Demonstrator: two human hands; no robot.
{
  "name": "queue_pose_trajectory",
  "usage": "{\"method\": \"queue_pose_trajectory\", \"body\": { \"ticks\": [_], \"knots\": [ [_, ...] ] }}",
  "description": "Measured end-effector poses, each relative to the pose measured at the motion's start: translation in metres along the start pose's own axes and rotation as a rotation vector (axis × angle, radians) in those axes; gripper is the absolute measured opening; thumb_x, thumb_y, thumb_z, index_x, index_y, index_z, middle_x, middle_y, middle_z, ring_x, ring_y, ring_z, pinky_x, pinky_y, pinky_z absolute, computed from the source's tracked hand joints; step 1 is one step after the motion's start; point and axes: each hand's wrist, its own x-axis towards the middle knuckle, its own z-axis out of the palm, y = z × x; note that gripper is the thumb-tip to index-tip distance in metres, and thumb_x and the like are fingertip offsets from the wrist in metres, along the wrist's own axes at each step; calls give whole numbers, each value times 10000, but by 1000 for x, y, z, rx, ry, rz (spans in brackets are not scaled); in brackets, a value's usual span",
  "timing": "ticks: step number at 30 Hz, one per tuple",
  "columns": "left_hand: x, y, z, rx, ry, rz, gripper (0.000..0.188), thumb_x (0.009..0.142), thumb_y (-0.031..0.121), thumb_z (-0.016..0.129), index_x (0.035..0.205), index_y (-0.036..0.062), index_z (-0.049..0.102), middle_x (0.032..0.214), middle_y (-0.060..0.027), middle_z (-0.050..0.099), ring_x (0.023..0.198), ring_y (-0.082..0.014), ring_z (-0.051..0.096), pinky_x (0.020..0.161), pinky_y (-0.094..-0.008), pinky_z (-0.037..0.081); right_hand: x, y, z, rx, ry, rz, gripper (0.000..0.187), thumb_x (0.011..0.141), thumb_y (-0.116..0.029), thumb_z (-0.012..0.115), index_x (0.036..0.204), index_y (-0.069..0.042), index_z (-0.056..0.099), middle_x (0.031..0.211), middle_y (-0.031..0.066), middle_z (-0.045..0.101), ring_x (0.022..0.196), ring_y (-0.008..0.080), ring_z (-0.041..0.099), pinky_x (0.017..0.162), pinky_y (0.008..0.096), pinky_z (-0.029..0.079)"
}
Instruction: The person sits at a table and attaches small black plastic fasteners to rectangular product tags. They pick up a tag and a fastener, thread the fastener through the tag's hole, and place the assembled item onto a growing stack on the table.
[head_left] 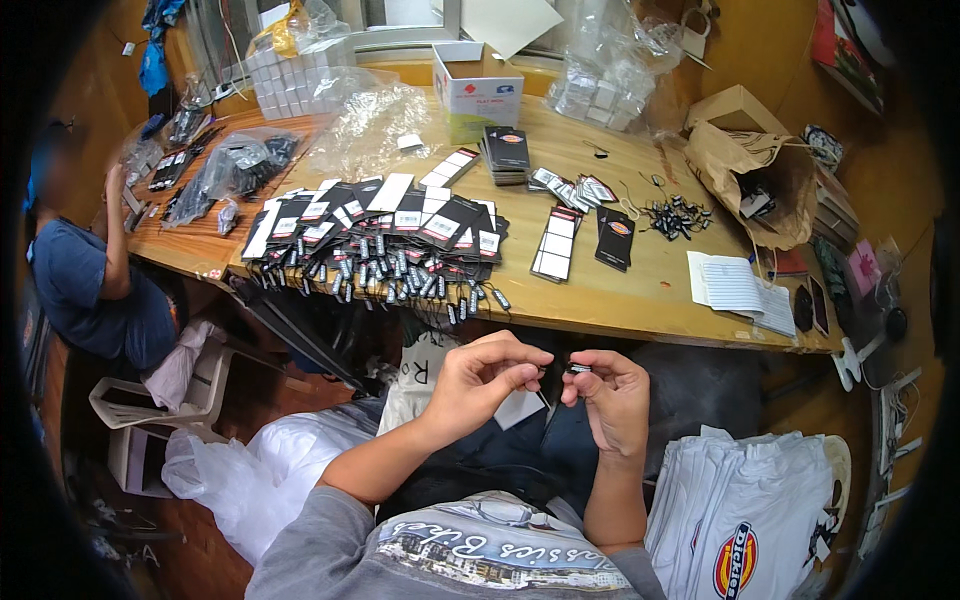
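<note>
My left hand [485, 378] and my right hand [610, 395] meet over my lap, just below the wooden table's front edge [640, 318]. The right fingertips pinch a small dark and silver fastener piece [579, 368]. The left fingers pinch a thin black string beside it, and a white card tag [520, 408] hangs under the left hand. On the table ahead lies a fanned row of black hang tags with white labels and dangling cords [385, 240].
A stack of black tags [507, 152], loose black fasteners [675, 217], a brown paper bag [765, 180], a white box [477, 88] and clear plastic bags sit on the table. Folded white shirts [745, 520] lie at my right. Another person [85, 275] sits at the left.
</note>
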Motion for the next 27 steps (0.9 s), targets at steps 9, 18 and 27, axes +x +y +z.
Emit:
{"method": "queue_pose_trajectory", "body": {
  "ticks": [9,18,27],
  "knots": [
    [3,3,6,-2,-14,-53,252,727,-16,574,944,-13,447,721,-61,558,653,-90,545,583,-195,430,-5,-8,7,-244,-26,-51,136,719,37,566,854,35,580,705,68,558,593,115,550,543,197,445],
    [3,2,3,26,-36,-43,267,721,-21,576,945,-7,432,688,-39,536,623,-71,518,577,-188,411,-6,-12,13,-385,-8,-131,134,707,75,553,833,42,583,736,77,559,602,106,544,541,180,442],
    [9,0,-3,-58,-192,-61,375,702,-32,588,1019,-5,389,707,-51,533,656,-90,524,598,-200,418,-5,-18,11,-500,-105,-134,134,685,116,531,784,48,590,739,89,573,601,115,554,533,185,451]
  ]
}}
